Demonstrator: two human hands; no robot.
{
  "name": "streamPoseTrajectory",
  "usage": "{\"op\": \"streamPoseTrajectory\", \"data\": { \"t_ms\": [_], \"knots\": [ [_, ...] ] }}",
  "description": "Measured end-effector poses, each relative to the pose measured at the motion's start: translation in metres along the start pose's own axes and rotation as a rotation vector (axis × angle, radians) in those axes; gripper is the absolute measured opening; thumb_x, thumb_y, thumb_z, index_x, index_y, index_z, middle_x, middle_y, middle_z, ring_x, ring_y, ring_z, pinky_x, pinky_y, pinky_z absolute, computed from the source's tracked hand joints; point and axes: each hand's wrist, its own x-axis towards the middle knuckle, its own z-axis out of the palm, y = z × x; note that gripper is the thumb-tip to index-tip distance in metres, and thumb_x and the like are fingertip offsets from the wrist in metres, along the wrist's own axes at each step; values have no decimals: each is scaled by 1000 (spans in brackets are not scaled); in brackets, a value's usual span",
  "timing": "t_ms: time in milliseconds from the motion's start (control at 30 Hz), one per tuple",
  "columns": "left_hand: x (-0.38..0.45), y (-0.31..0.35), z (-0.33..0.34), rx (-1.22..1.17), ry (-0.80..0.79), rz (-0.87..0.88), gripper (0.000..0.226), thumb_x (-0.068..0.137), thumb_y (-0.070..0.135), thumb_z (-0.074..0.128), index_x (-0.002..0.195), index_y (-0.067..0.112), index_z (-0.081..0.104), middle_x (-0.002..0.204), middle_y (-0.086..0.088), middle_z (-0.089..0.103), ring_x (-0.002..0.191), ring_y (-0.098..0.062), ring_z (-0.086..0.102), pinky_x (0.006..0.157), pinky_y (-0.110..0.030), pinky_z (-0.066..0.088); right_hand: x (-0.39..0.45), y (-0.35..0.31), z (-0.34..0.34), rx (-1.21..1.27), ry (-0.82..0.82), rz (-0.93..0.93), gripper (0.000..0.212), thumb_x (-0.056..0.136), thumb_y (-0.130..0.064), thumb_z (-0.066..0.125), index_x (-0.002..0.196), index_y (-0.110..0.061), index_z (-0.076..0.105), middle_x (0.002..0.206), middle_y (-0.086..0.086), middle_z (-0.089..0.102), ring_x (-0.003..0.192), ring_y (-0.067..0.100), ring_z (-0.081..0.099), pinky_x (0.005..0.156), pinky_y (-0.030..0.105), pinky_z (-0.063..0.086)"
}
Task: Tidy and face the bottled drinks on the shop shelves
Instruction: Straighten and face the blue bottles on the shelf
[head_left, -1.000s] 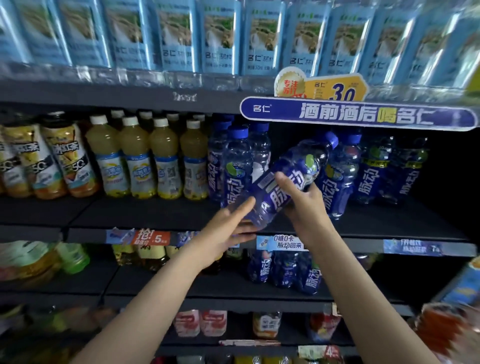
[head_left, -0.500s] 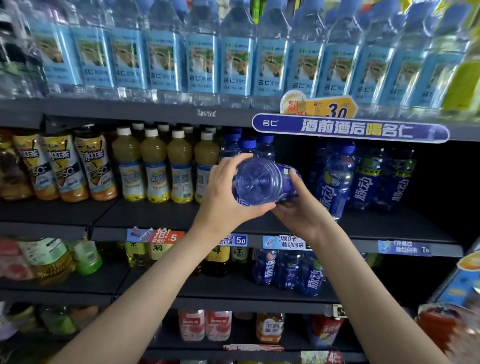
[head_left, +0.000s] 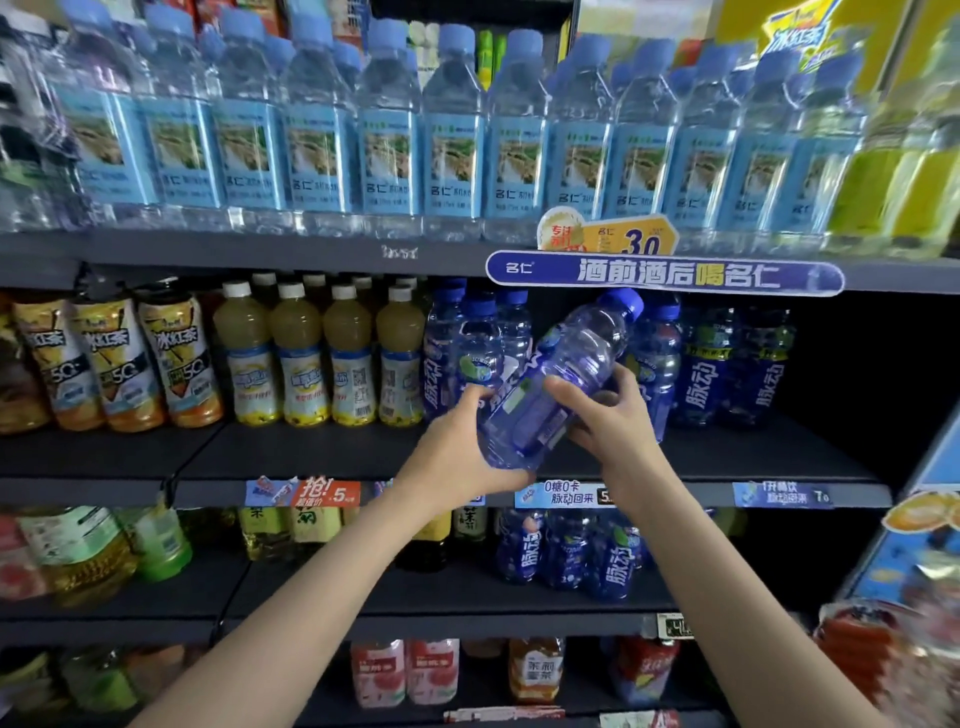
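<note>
Head view: half a second ago the blue bottle (head_left: 550, 384) showed me its round base; now I have swung it side-on, so it is nearly ready to be stood back on the shelf. My left hand (head_left: 457, 447) cups its base and my right hand (head_left: 602, 410) wraps its middle, both holding firmly. Its long axis slants, with the blue cap (head_left: 623, 301) pointing up and right. It hangs above the middle shelf (head_left: 311, 457), in front of the matching blue row (head_left: 478, 353).
</note>
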Motion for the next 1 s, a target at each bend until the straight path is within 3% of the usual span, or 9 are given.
{"op": "streamPoseTrajectory", "data": {
  "t_ms": [67,133,267,367,500,633,767,900,1000],
  "knots": [
    [0,0,-9,-349,-160,-71,50,70,22,81,109,27,51,111,5,64,94,-4,64,80,-18,50,1,0,-13,89,-152,56,56,78,-24,71,128,-22,47,111,6,65,95,19,67,84,31,53],
    [-2,-3,-14,-589,-320,-103,46,67,20,80,106,26,57,104,4,70,90,-5,67,73,-17,52,3,0,-19,165,-251,79,54,76,-24,68,127,-23,49,106,1,68,89,17,68,82,30,53],
    [-2,-5,-15,-678,-464,-162,49,61,25,76,107,25,60,100,6,72,93,-9,67,75,-20,53,2,-2,-11,154,-255,-22,53,77,-19,73,125,-18,50,110,5,68,92,20,68,76,31,56],
    [4,4,-15,-497,-359,-127,41,73,20,79,103,31,54,102,14,67,100,-10,62,90,-23,48,0,-6,-5,-20,-101,-106,69,70,-18,81,129,-18,46,105,4,70,90,16,69,78,32,57],
    [9,15,6,-155,-151,-7,61,68,29,82,112,30,40,97,23,53,92,4,54,78,-14,42,-5,4,7,-344,-33,-243,100,55,-30,90,138,-31,33,110,-3,66,97,12,66,87,36,55],
    [10,-6,12,-385,-151,-80,54,67,19,82,109,30,50,105,11,64,100,-9,60,85,-20,48,-3,-1,1,-452,-159,-290,92,66,-38,81,141,-35,29,111,-5,65,99,9,65,89,34,53],
    [11,-19,4,-678,-330,-117,54,65,14,74,113,29,54,109,2,66,105,-14,62,86,-27,51,1,-6,-12,-426,-358,-199,83,74,-32,75,141,-41,28,111,0,65,103,14,63,90,29,51],
    [23,-25,6,-550,-382,-110,59,69,10,75,122,26,52,115,4,64,106,-8,61,91,-28,49,8,8,-8,-449,-256,-208,87,64,-34,85,136,-30,38,109,-4,66,98,13,65,91,40,53],
    [34,-23,11,-425,-284,-63,59,73,9,75,124,23,49,116,6,62,106,-8,60,93,-24,49,11,18,-8,-450,-148,-293,88,62,-29,87,135,-29,37,108,-6,68,96,11,66,90,39,53]
  ]
}}
